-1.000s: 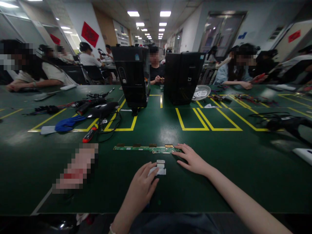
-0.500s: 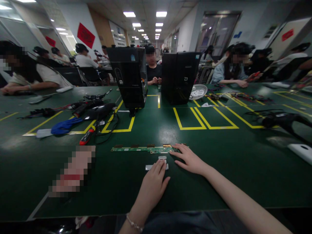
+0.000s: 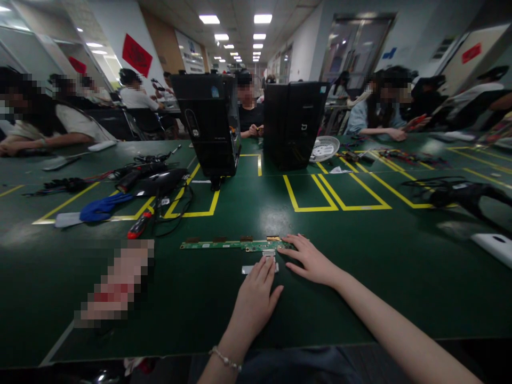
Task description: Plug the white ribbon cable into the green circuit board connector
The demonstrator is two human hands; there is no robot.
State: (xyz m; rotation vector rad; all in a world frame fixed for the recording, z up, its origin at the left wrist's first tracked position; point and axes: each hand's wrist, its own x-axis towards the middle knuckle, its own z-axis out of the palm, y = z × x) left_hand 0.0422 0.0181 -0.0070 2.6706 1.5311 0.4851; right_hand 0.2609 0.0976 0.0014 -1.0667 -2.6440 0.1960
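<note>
A long narrow green circuit board (image 3: pixel 224 244) lies flat on the dark green table (image 3: pixel 360 277) in front of me. My right hand (image 3: pixel 310 260) rests open on the table, its fingertips pressing the board's right end. My left hand (image 3: pixel 256 298) lies flat with fingers stretched over a small white flat ribbon cable (image 3: pixel 251 268), whose far end (image 3: pixel 269 253) touches the board's near edge.
Two black computer towers (image 3: pixel 208 122) (image 3: pixel 294 122) stand upright behind yellow floor-tape boxes (image 3: pixel 316 197). At left lie a blue glove (image 3: pixel 102 207), a red-handled screwdriver (image 3: pixel 138 226), black tools and cables (image 3: pixel 160 181). A white fan grille (image 3: pixel 325 149) and seated people are beyond.
My left hand has slid forward and to the right, pushing the white ribbon cable up to the board's edge. My right hand has stayed on the board's right end.
</note>
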